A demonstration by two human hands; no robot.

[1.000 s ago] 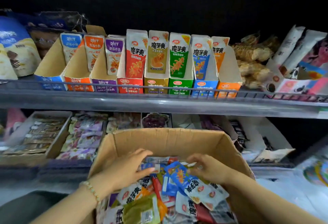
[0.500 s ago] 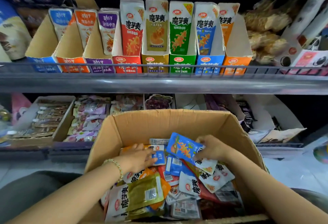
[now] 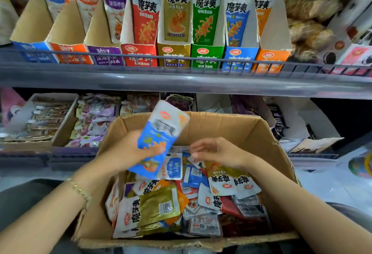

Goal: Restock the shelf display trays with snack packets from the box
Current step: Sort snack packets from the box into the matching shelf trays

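Observation:
A cardboard box in front of me holds several mixed snack packets. My left hand grips a blue and white packet and holds it up, tilted, over the box's far left part. My right hand hovers over the packets in the box with relaxed fingers and holds nothing. On the upper shelf stands a row of display trays; the blue tray has blue packets standing in it, between a green tray and an orange tray.
A grey shelf rail runs across in front of the trays. The lower shelf holds a brown tray of sachets at left and loose packets beside it. Wrapped snacks sit at upper right.
The blue packet went from my right hand to my left hand and rose above the box. My right hand let go and now hovers. The view has moved closer to the shelf.

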